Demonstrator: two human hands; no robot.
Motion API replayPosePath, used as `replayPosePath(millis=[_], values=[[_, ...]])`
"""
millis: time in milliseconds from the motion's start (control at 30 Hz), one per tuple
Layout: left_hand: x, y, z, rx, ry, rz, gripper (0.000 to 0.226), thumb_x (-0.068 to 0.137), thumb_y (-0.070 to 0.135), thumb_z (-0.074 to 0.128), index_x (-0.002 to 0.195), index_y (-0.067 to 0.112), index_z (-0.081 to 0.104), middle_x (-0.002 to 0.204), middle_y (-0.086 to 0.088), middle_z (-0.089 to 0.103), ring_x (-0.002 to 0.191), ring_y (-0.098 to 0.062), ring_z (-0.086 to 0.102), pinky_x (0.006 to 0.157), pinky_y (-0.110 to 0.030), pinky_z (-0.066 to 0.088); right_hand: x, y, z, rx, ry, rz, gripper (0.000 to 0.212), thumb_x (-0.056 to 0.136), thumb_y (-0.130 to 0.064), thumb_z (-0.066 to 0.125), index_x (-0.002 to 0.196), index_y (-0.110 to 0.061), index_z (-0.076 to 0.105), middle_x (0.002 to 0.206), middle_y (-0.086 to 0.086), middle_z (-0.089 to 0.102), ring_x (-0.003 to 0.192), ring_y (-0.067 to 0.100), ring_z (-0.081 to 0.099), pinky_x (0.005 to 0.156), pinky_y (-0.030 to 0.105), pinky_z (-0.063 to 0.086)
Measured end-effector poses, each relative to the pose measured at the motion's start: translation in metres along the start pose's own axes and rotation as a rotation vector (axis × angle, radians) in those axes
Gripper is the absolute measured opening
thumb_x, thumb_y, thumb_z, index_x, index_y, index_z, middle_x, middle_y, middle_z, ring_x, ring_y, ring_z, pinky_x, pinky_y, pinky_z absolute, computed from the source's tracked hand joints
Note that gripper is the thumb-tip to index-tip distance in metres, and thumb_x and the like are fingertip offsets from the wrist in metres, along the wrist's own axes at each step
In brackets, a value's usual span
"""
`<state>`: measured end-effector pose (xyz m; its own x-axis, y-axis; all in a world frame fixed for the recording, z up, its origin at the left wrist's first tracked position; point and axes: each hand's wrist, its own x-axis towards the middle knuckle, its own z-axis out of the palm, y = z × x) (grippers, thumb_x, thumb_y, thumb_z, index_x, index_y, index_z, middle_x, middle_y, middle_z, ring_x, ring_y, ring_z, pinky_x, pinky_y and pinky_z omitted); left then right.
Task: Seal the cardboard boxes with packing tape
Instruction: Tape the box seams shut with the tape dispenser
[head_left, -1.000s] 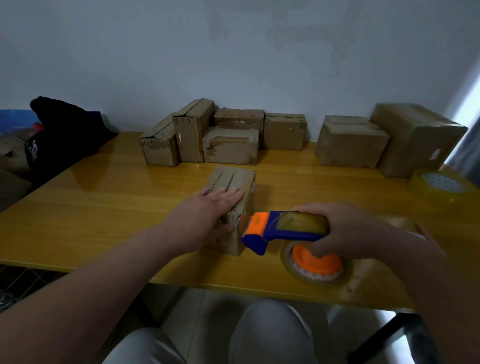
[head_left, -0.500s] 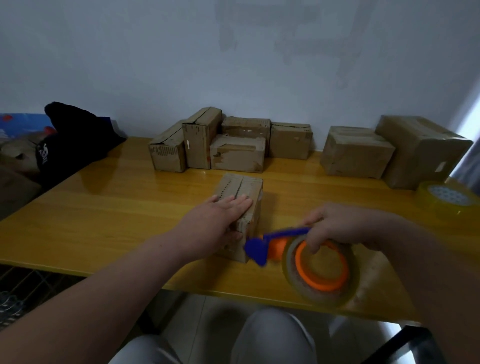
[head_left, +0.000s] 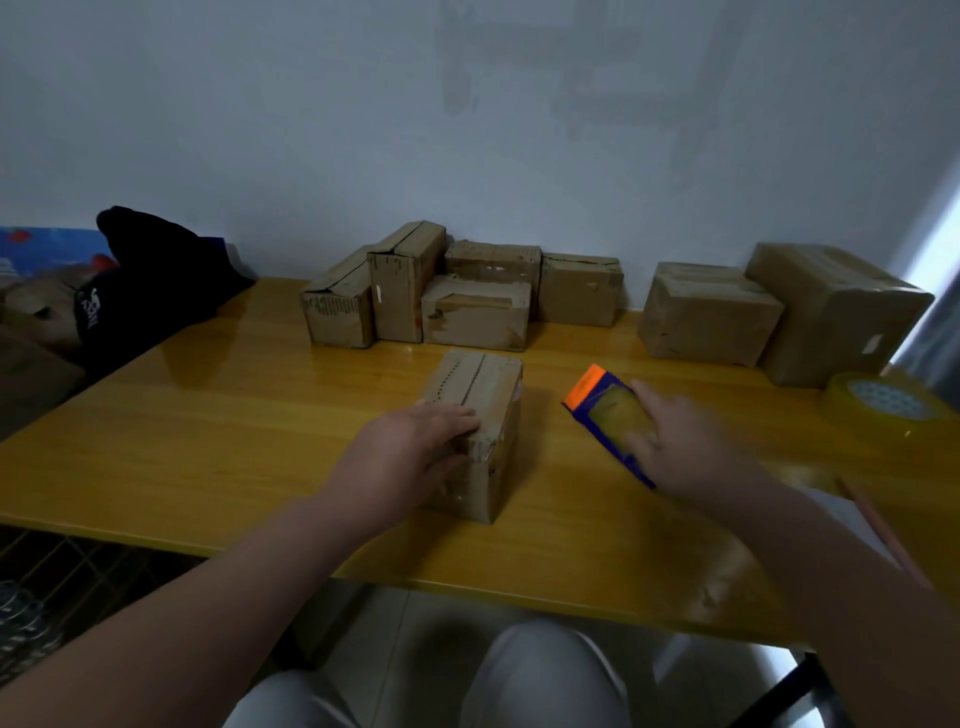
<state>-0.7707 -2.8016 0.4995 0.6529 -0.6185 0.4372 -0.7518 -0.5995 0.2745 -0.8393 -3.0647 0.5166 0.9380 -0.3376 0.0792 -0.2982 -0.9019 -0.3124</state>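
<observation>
The left hand (head_left: 415, 452) grips the near top edge of the small cardboard box (head_left: 480, 387), fingers laid over the top and thumb on the near face. This is probably to press the flaps down and stop the box sliding when tape is drawn across. The box stands mid-worktop (head_left: 234, 431), and its top seam looks untaped. Just right of it, not touching it, the right hand (head_left: 691, 447) is wrapped around the tape dispenser (head_left: 605, 413), orange nose aimed far-left. Blur hides whether the dispenser touches the worktop. At the far edge stand 5 more boxes (head_left: 475, 317), with 2 bigger boxes (head_left: 711, 317) and a spare tape roll (head_left: 883, 405) far right.
</observation>
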Motion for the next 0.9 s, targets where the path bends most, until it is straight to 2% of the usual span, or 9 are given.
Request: replayPosePath(millis=[133, 200, 267, 400, 567, 667, 733, 833, 900], values=[[-0.001, 0.006, -0.010, 0.050, 0.043, -0.035, 0.038, 0.082, 0.008, 0.068, 0.118, 0.020, 0.066, 0.122, -0.001, 0.064, 0.114, -0.020, 0.059, 0.094, -0.026, 0.041, -0.001, 0.002, 0.026, -0.157, -0.142, 0.008, 0.074, 0.091, -0.016, 0.055, 0.152, -0.029, 0.016, 0.141, 0.008, 0.043, 0.127, 0.025, 0.043, 0.096, 0.034, 0.040], [0.012, 0.012, -0.024, 0.057, 0.055, -0.055, 0.029, 0.088, 0.012, 0.063, 0.114, 0.022, 0.068, 0.115, 0.001, 0.067, 0.107, -0.019, 0.061, 0.088, -0.026, 0.046, -0.003, -0.001, 0.026, -0.248, -0.151, -0.012, 0.071, 0.090, -0.023, 0.059, 0.151, -0.030, 0.022, 0.135, 0.006, 0.045, 0.125, 0.025, 0.043, 0.094, 0.032, 0.041], [0.029, 0.017, -0.041, 0.046, 0.065, -0.089, 0.025, 0.093, 0.017, 0.054, 0.113, 0.024, 0.068, 0.109, 0.004, 0.067, 0.101, -0.016, 0.061, 0.085, -0.029, 0.049, -0.005, -0.009, 0.017, -0.275, -0.018, -0.070, 0.066, 0.089, -0.039, 0.060, 0.147, -0.029, 0.030, 0.129, 0.005, 0.044, 0.120, 0.024, 0.041, 0.093, 0.033, 0.040], [0.062, 0.026, -0.070, 0.054, -0.031, -0.107, 0.021, 0.094, 0.020, 0.053, 0.107, 0.025, 0.069, 0.104, 0.007, 0.066, 0.093, -0.009, 0.055, 0.082, -0.024, 0.043, -0.006, -0.043, -0.008, 0.352, 0.106, -0.300, 0.053, 0.093, -0.042, 0.055, 0.142, -0.035, 0.039, 0.133, -0.009, 0.045, 0.120, 0.010, 0.041, 0.091, 0.027, 0.036], [0.073, 0.039, -0.059, 0.049, -0.190, -0.093, 0.019, 0.094, 0.022, 0.055, 0.107, 0.024, 0.068, 0.103, 0.003, 0.067, 0.096, -0.013, 0.060, 0.081, -0.025, 0.045, -0.009, -0.066, -0.009, 0.878, -0.293, -0.239, 0.039, 0.095, -0.040, 0.053, 0.133, -0.044, 0.048, 0.117, -0.026, 0.055, 0.104, -0.008, 0.054, 0.076, 0.012, 0.044], [0.062, 0.041, -0.044, 0.164, 0.049, -0.079, 0.034, 0.087, 0.031, 0.064, 0.120, 0.028, 0.060, 0.120, 0.006, 0.061, 0.112, -0.015, 0.054, 0.088, -0.029, 0.044, -0.010, -0.063, 0.001, 0.968, -0.308, -0.139, 0.020, 0.095, -0.037, 0.054, 0.114, -0.038, 0.061, 0.107, -0.020, 0.065, 0.094, -0.010, 0.061, 0.070, 0.012, 0.048], [0.053, 0.040, -0.041, 0.213, 0.171, -0.040, 0.035, 0.083, 0.036, 0.067, 0.116, 0.030, 0.061, 0.117, 0.009, 0.060, 0.110, -0.013, 0.052, 0.083, -0.027, 0.042, -0.010, -0.061, 0.004, 0.992, -0.299, -0.069, 0.024, 0.094, -0.037, 0.056, 0.116, -0.030, 0.063, 0.111, -0.014, 0.066, 0.102, -0.002, 0.060, 0.076, 0.020, 0.051], [0.036, 0.034, -0.040, 0.133, 0.064, 0.032, 0.023, 0.087, 0.040, 0.057, 0.106, 0.032, 0.067, 0.102, 0.013, 0.064, 0.095, -0.007, 0.056, 0.074, -0.018, 0.040, -0.011, -0.060, 0.005, 1.028, -0.291, -0.007, 0.022, 0.092, -0.036, 0.059, 0.110, -0.026, 0.067, 0.106, -0.011, 0.068, 0.101, 0.003, 0.060, 0.075, 0.023, 0.053], [0.025, 0.030, -0.039, 0.031, -0.031, 0.092, 0.028, 0.090, 0.039, 0.052, 0.110, 0.030, 0.068, 0.106, 0.014, 0.067, 0.097, -0.001, 0.057, 0.076, -0.008, 0.037, -0.012, -0.061, 0.005, 1.037, -0.272, 0.020, 0.020, 0.090, -0.036, 0.062, 0.105, -0.025, 0.070, 0.102, -0.010, 0.070, 0.099, 0.004, 0.062, 0.075, 0.023, 0.053]])
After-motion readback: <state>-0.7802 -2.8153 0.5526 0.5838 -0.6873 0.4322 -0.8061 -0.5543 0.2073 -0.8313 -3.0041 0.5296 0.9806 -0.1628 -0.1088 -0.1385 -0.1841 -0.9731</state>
